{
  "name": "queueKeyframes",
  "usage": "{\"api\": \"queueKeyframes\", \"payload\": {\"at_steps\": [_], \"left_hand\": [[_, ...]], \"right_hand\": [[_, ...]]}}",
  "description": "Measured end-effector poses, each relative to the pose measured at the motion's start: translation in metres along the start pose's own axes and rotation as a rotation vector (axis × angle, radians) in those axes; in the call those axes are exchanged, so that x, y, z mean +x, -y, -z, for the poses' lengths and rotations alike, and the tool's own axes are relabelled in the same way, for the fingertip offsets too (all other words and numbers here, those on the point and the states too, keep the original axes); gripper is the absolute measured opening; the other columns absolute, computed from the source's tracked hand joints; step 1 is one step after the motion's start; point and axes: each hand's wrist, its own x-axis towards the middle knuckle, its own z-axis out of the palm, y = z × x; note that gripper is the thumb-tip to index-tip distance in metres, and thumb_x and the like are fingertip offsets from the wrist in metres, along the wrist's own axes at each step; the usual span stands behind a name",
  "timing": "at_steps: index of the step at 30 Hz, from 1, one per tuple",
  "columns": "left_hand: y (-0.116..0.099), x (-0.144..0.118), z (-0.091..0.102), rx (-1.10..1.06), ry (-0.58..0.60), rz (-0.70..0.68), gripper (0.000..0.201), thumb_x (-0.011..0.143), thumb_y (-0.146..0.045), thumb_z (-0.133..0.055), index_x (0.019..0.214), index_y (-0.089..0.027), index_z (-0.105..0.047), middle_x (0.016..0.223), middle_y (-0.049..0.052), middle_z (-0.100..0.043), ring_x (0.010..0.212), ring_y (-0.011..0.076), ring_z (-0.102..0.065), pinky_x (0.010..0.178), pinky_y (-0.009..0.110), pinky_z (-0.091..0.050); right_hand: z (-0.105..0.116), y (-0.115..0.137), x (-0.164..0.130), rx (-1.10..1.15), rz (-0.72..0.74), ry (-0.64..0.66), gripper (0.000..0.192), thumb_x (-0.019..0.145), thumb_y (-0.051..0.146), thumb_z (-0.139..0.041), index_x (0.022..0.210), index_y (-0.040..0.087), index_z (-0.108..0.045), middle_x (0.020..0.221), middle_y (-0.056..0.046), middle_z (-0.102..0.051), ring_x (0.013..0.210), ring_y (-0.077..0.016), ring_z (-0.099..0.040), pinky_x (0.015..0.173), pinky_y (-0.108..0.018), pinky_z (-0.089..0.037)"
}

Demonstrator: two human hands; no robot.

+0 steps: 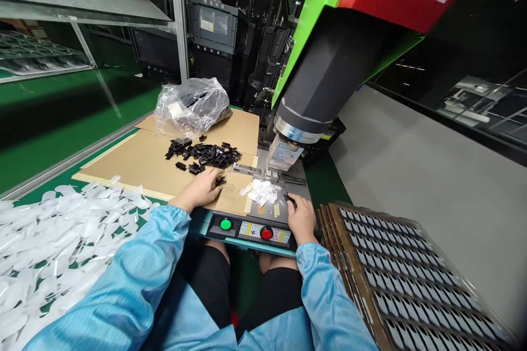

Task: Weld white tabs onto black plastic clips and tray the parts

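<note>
My left hand [202, 188] rests low over the cardboard, its fingers bent and closed at a small black plastic part [221, 180]. Just beyond it lies a loose heap of similar black parts [214, 156]. On the right, my right hand [302, 218] pinches another small black piece [290, 198] between thumb and fingers, above the machine's grey base plate. Between both hands sits a small pile of white translucent pieces [264, 192]. Behind that pile, a metal fixture [272, 173] stands under the block-shaped head [284, 154] of the press.
Before me is a control panel with a green button [225, 224] and a red button [267, 233]. Many white pieces [61, 247] cover the left side. A clear plastic bag [191, 105] lies at the back. Stacked trays [395, 269] of parts stand at right.
</note>
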Motion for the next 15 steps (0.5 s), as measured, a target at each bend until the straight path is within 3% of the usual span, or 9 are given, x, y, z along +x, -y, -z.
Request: {"api": "queueKeyframes", "payload": {"at_steps": [4, 8, 15], "left_hand": [[0.005, 0.0, 0.008, -0.019, 0.04, 0.03, 0.035, 0.093, -0.027, -0.061, 0.126, -0.016, -0.064, 0.124, 0.012, -0.066, 0.117, 0.0285, -0.062, 0.104, 0.042, -0.052], [0.006, 0.002, 0.005, 0.028, 0.059, 0.006, 0.027, 0.099, -0.031, -0.055, 0.116, -0.018, -0.072, 0.115, 0.01, -0.071, 0.113, 0.0291, -0.063, 0.104, 0.044, -0.051], [-0.004, 0.001, 0.002, -0.018, -0.038, 0.012, 0.028, 0.1, -0.036, -0.055, 0.11, -0.02, -0.076, 0.111, 0.008, -0.073, 0.108, 0.0264, -0.065, 0.101, 0.042, -0.052]], "right_hand": [[-0.014, 0.013, 0.038, 0.024, 0.005, -0.063, 0.031, 0.102, 0.03, -0.056, 0.124, 0.019, -0.075, 0.115, -0.008, -0.072, 0.104, -0.0291, -0.058, 0.095, -0.039, -0.044], [-0.031, 0.032, 0.068, -0.029, -0.02, -0.026, 0.027, 0.101, 0.025, -0.061, 0.123, 0.019, -0.076, 0.116, -0.009, -0.071, 0.107, -0.0292, -0.056, 0.098, -0.038, -0.042], [-0.045, 0.049, 0.08, -0.244, -0.025, 0.076, 0.025, 0.107, 0.03, -0.061, 0.126, 0.024, -0.075, 0.115, -0.011, -0.066, 0.109, -0.0306, -0.05, 0.093, -0.04, -0.036]]}}
